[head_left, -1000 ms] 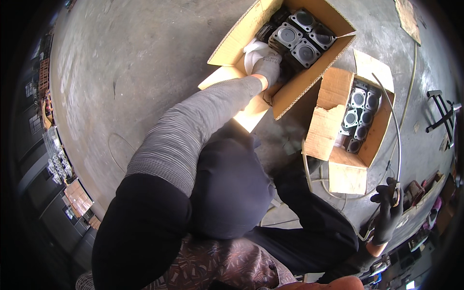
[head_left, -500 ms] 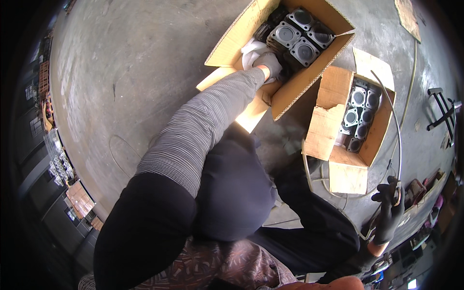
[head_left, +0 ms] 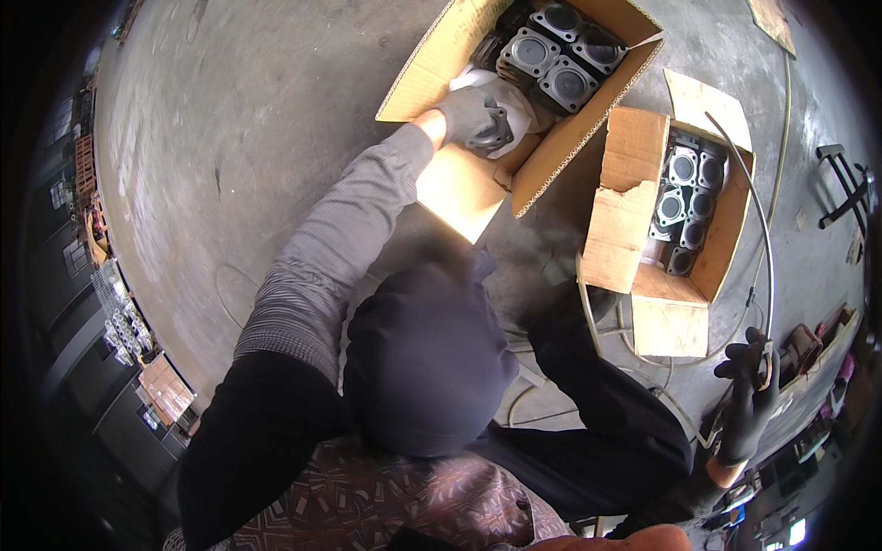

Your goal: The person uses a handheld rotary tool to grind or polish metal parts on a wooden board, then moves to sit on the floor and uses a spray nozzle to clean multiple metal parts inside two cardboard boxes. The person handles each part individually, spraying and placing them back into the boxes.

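My left hand (head_left: 467,114), in a grey glove, is closed around a dark metal engine cylinder (head_left: 494,134) with a flanged end. It is over the near left corner of a large cardboard box (head_left: 579,140), beside a white plastic bag (head_left: 513,103). Several flanged engine cylinders (head_left: 531,52) stand packed at the box's far end. At the right, my gloved right hand (head_left: 749,399) grips an air blow gun (head_left: 767,358) whose long, thin nozzle curves up toward the smaller box.
A smaller open cardboard box (head_left: 620,239) to the right holds more flanged cylinders (head_left: 682,165). Pale hose (head_left: 588,317) loops over the floor around it. A black metal stand (head_left: 845,188) is at the far right. My bent knee (head_left: 427,358) is between my arms.
My left hand has drawn back toward the left, bringing a cylinder up from beside the white bag. My right hand keeps its grip on the blow gun. The view has shifted slightly.
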The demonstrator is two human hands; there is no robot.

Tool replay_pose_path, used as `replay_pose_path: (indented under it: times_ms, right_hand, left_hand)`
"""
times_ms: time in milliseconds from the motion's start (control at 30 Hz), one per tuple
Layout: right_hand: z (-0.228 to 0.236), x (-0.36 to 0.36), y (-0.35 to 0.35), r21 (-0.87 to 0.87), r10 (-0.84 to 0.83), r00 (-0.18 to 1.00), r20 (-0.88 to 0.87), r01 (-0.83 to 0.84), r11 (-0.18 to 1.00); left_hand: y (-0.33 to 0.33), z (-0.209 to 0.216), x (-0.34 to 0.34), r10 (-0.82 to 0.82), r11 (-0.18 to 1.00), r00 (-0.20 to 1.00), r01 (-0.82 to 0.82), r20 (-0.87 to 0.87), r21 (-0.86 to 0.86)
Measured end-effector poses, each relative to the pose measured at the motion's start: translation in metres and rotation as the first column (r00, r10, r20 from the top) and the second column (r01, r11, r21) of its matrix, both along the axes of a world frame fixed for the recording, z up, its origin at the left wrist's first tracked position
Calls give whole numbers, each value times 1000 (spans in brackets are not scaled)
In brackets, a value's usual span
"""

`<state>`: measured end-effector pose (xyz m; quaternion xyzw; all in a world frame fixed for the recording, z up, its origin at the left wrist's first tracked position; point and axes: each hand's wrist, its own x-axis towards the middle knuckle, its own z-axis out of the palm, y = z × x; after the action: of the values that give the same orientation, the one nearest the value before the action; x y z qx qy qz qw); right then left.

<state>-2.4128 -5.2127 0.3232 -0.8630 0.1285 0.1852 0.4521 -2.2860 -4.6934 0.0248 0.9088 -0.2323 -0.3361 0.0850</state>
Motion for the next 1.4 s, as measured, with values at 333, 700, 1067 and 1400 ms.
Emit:
replay_pose_path:
  times_ms: [333,700,1067,1400]
  right_hand:
    - [4,-4,2,50,-15,1000,-5,15,999]
    - [8,-9,3,30,-13,999,29,12,999]
    - [9,-4,8,40,-44,999,-2,44,998]
    - [7,-5,3,71,-64,998,13,63,996]
  left_hand:
    - [-34,0,15,128,991,987,-125,-97,35]
    - [-7,-47,12,145,989,960,-149,-239,4]
    - [-6,-50,24,17,991,981,9,-195,133]
    - [0,11,39,204,915,972,-232,-116,-331]
